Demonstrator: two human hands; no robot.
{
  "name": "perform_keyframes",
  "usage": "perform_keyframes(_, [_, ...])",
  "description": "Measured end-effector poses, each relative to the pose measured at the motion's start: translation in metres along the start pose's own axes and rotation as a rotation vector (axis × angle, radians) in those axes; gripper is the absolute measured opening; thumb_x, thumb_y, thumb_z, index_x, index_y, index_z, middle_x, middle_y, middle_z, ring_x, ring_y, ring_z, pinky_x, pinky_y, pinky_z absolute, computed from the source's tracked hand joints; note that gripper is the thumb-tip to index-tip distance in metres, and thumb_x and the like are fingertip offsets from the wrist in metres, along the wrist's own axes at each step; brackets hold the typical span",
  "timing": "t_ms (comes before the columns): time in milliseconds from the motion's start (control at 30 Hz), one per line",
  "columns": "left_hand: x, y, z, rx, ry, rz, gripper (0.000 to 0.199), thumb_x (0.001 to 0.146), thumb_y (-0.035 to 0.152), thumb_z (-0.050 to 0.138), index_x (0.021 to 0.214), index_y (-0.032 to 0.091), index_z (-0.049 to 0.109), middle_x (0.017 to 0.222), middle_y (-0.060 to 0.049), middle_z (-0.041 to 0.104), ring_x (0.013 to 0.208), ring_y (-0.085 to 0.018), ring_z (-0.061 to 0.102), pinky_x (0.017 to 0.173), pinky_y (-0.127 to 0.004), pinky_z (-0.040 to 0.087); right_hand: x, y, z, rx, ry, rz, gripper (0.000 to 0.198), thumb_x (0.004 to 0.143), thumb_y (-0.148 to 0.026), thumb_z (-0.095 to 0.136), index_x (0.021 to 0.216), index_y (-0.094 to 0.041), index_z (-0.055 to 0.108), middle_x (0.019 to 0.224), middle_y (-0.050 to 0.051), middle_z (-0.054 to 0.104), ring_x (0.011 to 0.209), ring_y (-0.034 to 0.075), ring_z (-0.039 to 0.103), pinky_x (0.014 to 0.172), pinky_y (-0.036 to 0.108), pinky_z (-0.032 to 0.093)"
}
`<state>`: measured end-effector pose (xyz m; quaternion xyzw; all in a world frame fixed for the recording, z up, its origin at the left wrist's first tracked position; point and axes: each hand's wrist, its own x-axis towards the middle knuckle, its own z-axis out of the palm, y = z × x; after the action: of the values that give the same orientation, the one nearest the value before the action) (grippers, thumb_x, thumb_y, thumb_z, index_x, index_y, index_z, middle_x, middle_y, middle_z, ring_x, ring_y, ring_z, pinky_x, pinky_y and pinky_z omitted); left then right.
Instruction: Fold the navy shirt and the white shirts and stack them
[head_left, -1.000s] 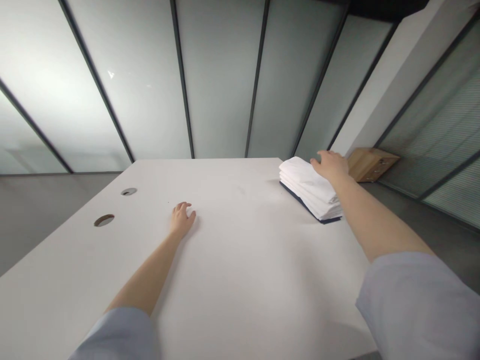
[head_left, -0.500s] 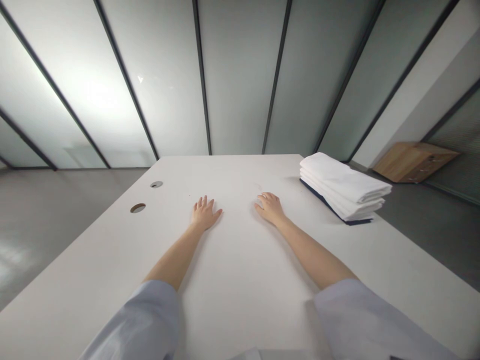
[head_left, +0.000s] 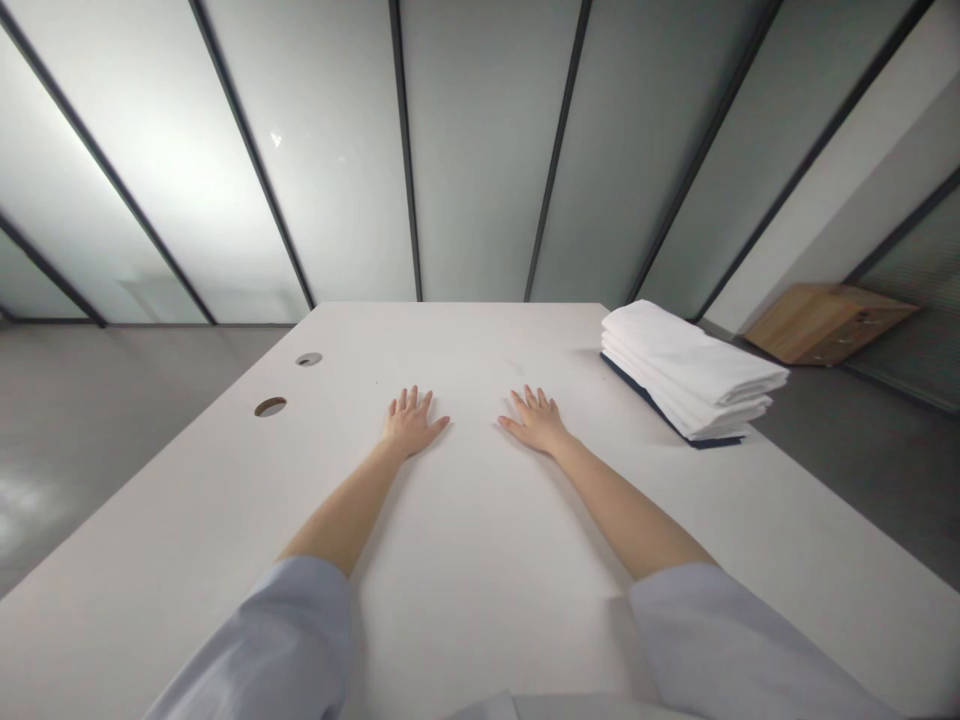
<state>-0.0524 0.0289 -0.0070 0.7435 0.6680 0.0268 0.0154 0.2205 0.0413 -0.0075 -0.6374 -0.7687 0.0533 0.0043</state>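
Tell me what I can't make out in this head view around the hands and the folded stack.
- Palms of the left hand and right hand: pressed down on the white table, so hidden.
- Dark item under the stack of folded white cloths: only a thin edge shows.
- Cable holes: interior too dark.
- Wooden cabinet: too small for detail.

Tall frosted glass wall panels (head_left: 480,150) in thin dark frames glow softly above a grey floor (head_left: 112,400), with a low wooden cabinet (head_left: 825,320) at the right.
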Motion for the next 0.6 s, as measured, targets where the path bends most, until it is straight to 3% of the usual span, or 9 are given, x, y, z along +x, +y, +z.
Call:
perform_keyframes(133, [0.0023,-0.0012,0.0044,0.001,-0.086,0.005,0.091,0.082,0.078,0.021,0.151,0.018,0.023,0.158,-0.015,0.014,0.144,-0.036,0.010,0.114,-0.051,0.015,0.0007,-0.0037,0.0035,-0.015,-0.076,0.010,0.092,0.082,-0.079,0.019,0.153,-0.020,0.017,0.159,0.014,0.010,0.144,0.038,0.007,0.112,0.055,0.008])
perform_keyframes(600, [0.0009,-0.0005,0.0015,0.009,-0.094,0.009,0.092,0.082,0.079,0.019,0.151,0.019,0.022,0.158,-0.015,0.014,0.144,-0.036,0.012,0.114,-0.051,0.015,0.0019,-0.0009,0.0049,-0.007,-0.083,0.003,0.094,0.081,-0.080,0.016,0.153,-0.020,0.016,0.159,0.014,0.009,0.144,0.037,0.007,0.112,0.053,0.007])
